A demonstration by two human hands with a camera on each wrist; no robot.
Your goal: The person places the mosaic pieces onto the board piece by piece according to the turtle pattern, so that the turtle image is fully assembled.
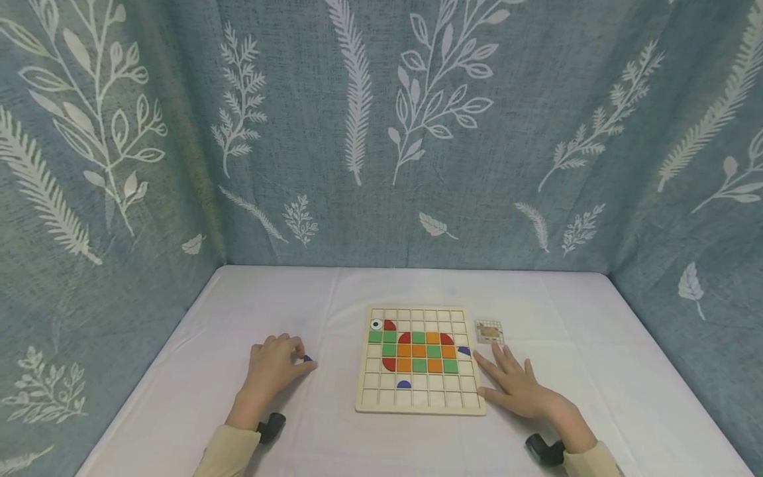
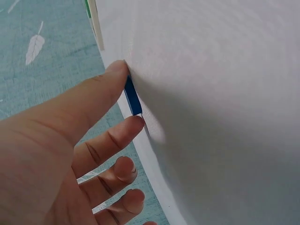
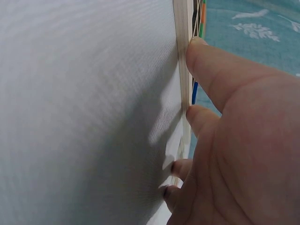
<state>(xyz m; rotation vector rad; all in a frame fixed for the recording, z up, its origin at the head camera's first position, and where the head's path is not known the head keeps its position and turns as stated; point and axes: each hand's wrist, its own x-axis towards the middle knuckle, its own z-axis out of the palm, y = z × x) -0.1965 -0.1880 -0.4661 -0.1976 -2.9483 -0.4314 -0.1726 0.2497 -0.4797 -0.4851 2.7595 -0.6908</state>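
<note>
My left hand [image 1: 275, 366] pinches a small blue piece [image 2: 133, 96] between thumb and index finger, low over the white cloth left of the board. To the right, my right hand [image 1: 520, 384] spreads its fingers, with thumb and index fingertips at the right edge of the wooden grid board [image 1: 420, 411]. Green, orange and red pieces on the board form a turtle-like pattern, with a white eye tile [image 1: 376, 324] at upper left. One blue half-round piece [image 1: 404, 384] lies in a lower cell; another blue piece [image 1: 463, 350] lies near the right edge.
A small pattern card [image 1: 489, 331] lies right of the board, just beyond the right fingertips. White cloth [image 1: 286, 298] covers the table. Blue-green leaf-print curtains [image 1: 381, 218] stand behind it and at both sides.
</note>
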